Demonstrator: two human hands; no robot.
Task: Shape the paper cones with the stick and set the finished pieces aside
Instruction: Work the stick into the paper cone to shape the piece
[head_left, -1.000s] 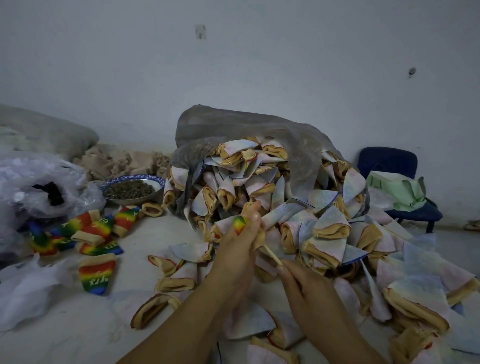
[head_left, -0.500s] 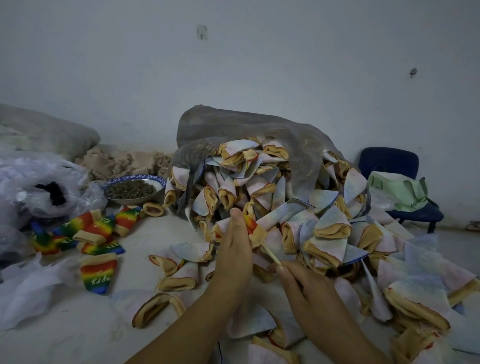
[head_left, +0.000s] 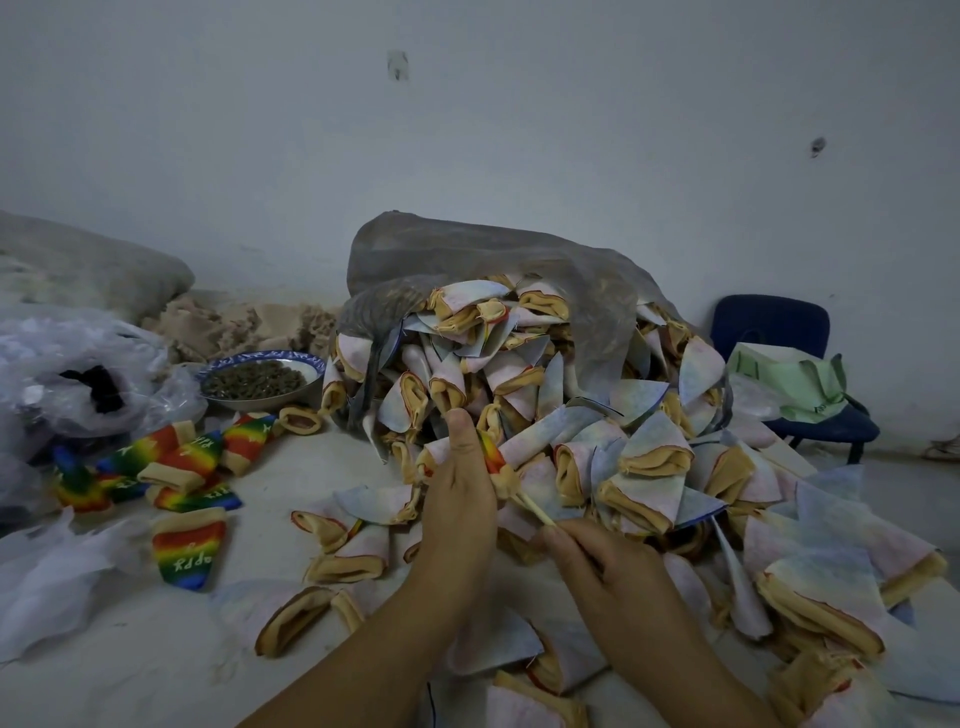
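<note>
Rainbow-printed paper cone (head_left: 491, 451), one, in work. It is gripped in the left hand (head_left: 460, 501), fingers wrapped round it and thumb lying up along its side, with the tan mouth pointing down toward the right hand (head_left: 615, 571). The cone is held above the pale surface (head_left: 104, 686), directly in front of the heap.

Stick (head_left: 533, 506), pale and thin. Its upper end is inside the cone's tan mouth; its lower end is pinched between the right thumb and fingers. Both hands are clamped on their items.

Unshaped cones (head_left: 649, 457), a large heap, pale outside with tan rims, spilling from a grey sack (head_left: 493, 265).

Finished pieces (head_left: 179, 467), a small group with rainbow sides out, lying well to the left near a bowl (head_left: 260, 379).

Step in hand, as judged: working the tip out with the stick.

Handling notes:
- Keep the stick in line with the cone's axis.
- Aim for the very point and press gently; paper this thin would probably pierce under a hard push.
- Ease the left grip enough for the wall to slide, while the thumb steadies the seam.
- Set the piece with the rainbow group once the tip looks crisp.
</note>
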